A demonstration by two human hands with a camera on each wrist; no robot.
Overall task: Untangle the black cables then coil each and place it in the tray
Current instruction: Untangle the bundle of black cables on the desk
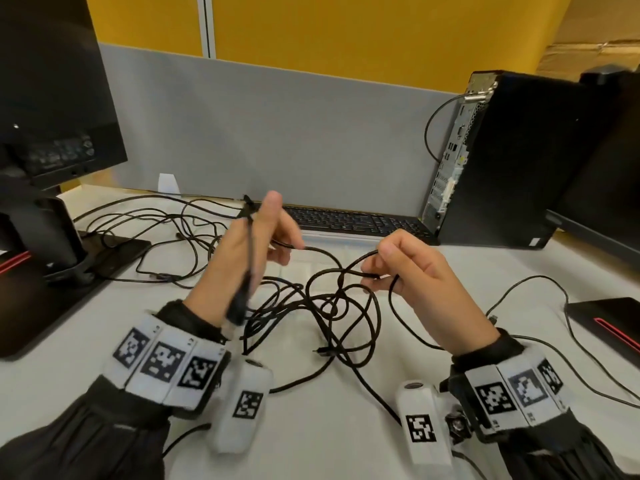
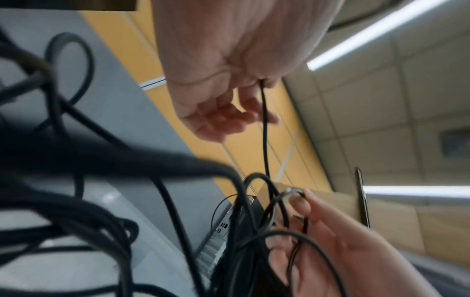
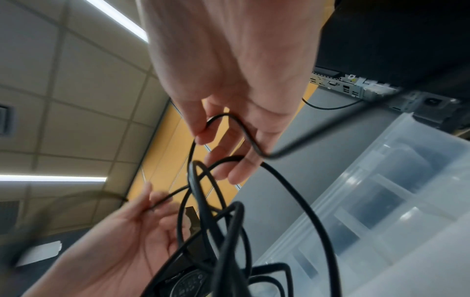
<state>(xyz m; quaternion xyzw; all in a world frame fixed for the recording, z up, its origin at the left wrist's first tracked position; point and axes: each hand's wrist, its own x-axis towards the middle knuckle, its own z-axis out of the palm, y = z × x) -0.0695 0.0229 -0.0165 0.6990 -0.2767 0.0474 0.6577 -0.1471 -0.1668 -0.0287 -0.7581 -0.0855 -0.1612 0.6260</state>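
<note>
A tangle of black cables (image 1: 329, 306) lies on the white desk between my hands, partly lifted. My left hand (image 1: 287, 247) pinches one strand, and another cable with a thicker plug end (image 1: 239, 306) hangs over the back of that hand. The left wrist view shows the pinched strand (image 2: 265, 130) dropping from the left hand (image 2: 229, 90). My right hand (image 1: 374, 268) pinches a loop on the right of the tangle; in the right wrist view this cable (image 3: 244, 132) bends between thumb and fingers of the right hand (image 3: 229, 100). A clear plastic tray (image 3: 381, 201) with compartments stands just behind the tangle.
A monitor (image 1: 52, 98) on its stand is at the left, with more loose cables (image 1: 166, 237) beside it. A keyboard (image 1: 346, 220) lies by the grey partition. A black computer tower (image 1: 502, 161) stands at the right, a black pad (image 1: 609, 323) nearer.
</note>
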